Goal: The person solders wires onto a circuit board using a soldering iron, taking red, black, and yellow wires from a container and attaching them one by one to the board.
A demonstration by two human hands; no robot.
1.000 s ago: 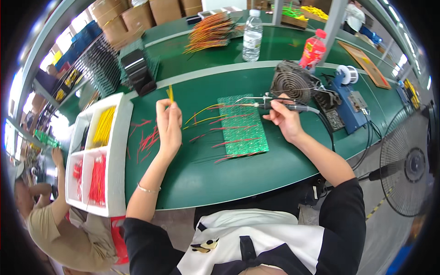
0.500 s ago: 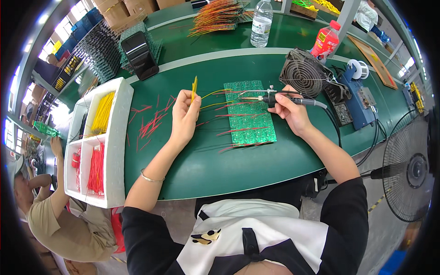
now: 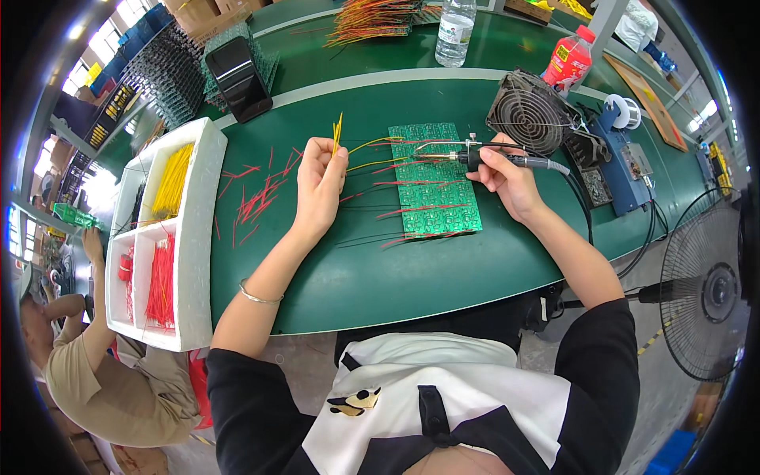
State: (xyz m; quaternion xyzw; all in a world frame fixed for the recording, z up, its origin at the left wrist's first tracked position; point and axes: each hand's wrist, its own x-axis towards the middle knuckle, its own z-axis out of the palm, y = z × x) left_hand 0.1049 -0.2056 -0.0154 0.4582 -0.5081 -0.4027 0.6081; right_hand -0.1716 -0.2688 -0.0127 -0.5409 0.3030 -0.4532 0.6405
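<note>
My left hand (image 3: 318, 190) is closed around a small bundle of yellow wires (image 3: 338, 131), whose ends stick up above the fingers. Two yellow wires curve from beside this hand to the left part of a green circuit board panel (image 3: 435, 198). With thumb and fingers, my right hand (image 3: 511, 184) grips a soldering iron (image 3: 469, 158) that has a thin metal guide along it. The iron's tip points left, over the panel's upper part, at the end of the lower yellow wire; exact contact cannot be made out. Red and black wires lie across the panel in rows.
A white foam box (image 3: 202, 237) with yellow and red wires stands left. Loose red wires (image 3: 257, 198) lie beside it. Behind are a phone (image 3: 237, 79), a water bottle (image 3: 455, 36) and a red bottle (image 3: 568, 59). A small fan (image 3: 526, 111) and blue soldering station (image 3: 621, 166) stand right.
The whole scene sits slightly higher in the picture. Both hands keep nearly the same place relative to the panel, still holding the yellow wires and the soldering iron.
</note>
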